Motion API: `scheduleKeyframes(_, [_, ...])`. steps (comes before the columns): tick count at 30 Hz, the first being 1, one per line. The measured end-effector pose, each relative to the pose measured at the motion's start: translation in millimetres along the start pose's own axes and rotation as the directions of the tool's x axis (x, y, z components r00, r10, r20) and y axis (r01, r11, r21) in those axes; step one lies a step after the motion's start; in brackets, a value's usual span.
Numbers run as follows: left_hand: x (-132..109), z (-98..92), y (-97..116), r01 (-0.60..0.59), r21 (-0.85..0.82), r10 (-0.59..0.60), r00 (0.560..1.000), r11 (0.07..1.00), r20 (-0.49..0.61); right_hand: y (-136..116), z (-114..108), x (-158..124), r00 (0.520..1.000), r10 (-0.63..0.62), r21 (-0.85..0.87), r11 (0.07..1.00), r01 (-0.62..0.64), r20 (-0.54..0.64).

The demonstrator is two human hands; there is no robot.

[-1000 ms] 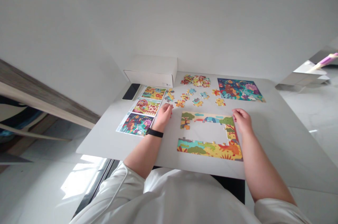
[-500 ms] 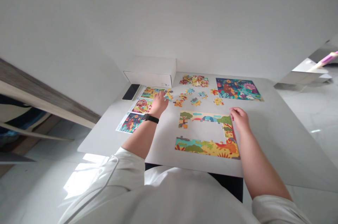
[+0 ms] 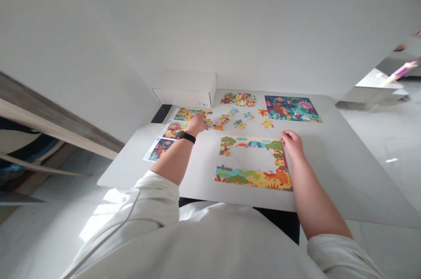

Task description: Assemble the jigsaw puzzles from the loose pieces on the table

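Note:
A half-built puzzle frame (image 3: 253,178) lies on the white table (image 3: 329,173) in front of me, its middle unfilled. My right hand (image 3: 291,144) rests curled at the frame's upper right corner. My left hand (image 3: 197,123), a black band on its wrist, reaches out to the loose pieces (image 3: 240,124) beyond the frame; its fingers touch the leftmost pieces, and I cannot see whether they grip one. A heap of further pieces (image 3: 239,99) sits at the far edge.
A finished puzzle (image 3: 291,109) lies at the far right. Three picture cards (image 3: 173,130) line the left side, beside a black phone (image 3: 162,113) and a white box (image 3: 186,88). A wall stands right behind the table.
My left hand has moved from the frame's left side forward to the loose pieces. My right hand has stayed at the frame's corner.

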State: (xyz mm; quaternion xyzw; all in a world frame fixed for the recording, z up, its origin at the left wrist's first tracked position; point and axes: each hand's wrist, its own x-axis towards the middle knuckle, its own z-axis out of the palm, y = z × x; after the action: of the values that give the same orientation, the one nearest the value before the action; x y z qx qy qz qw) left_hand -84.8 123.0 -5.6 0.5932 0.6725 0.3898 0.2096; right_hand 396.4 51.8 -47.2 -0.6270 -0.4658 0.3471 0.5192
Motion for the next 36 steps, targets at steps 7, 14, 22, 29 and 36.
scheduleKeyframes(7, [-51.1, -18.6, 8.8, 0.029, -0.056, -0.027, 0.999, 0.998, 0.038, -6.6, 1.3, -2.5, 1.000, 0.004, -0.005, 1.000, -0.004, -0.006])
scheduleKeyframes(14, [-124.1, 0.3, 34.2, 0.159, -0.527, -0.059, 0.978, 0.835, 0.202, -42.2, -5.0, -9.5, 0.994, -0.111, 0.059, 0.992, 0.112, -0.024])
scheduleKeyframes(22, [-155.4, 24.8, 35.7, 0.165, -0.633, 0.007, 0.966, 0.757, 0.260, -103.0, 38.8, -61.5, 0.905, -0.271, -0.016, 0.956, 0.292, 0.328])
scheduleKeyframes(29, [-161.4, 24.1, 32.6, 0.136, -0.641, 0.059, 0.960, 0.755, 0.274, -84.5, 126.0, -114.8, 0.795, -0.292, -0.009, 0.937, 0.350, 0.532])
scheduleKeyframes(36, [-164.1, 14.3, 34.1, 0.132, -0.535, 0.109, 0.912, 0.835, 0.395, -70.0, 130.6, -125.9, 0.767, -0.264, -0.035, 0.936, 0.349, 0.584])
